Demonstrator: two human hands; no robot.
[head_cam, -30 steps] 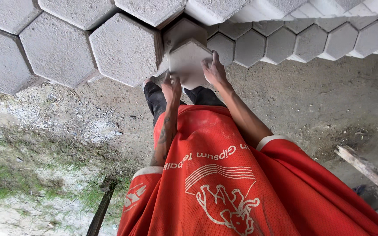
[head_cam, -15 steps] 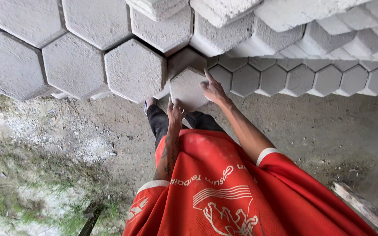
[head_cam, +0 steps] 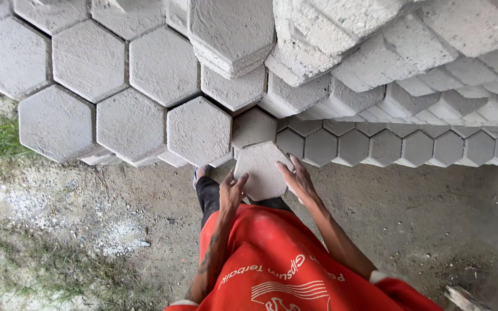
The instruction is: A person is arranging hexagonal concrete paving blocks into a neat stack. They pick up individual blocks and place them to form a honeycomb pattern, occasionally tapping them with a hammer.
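— Now, where's the hexagonal paver [head_cam: 262,170]?
— Near the foot of the stack of hexagonal pavers [head_cam: 200,131], gripped between left hand [head_cam: 231,189] and right hand [head_cam: 299,179], fingers wrapped on its edges.
— Step?
— Carrying it, I'd judge; next needs steady support underneath.

Hexagonal paver [head_cam: 262,170]: lower edges hidden behind both hands [head_cam: 233,193], underside not visible. Stacked hexagonal blocks [head_cam: 329,34] cut off by top and right edges. Wooden piece [head_cam: 462,298] at bottom right cropped; one foot [head_cam: 200,171] mostly hidden by leg.
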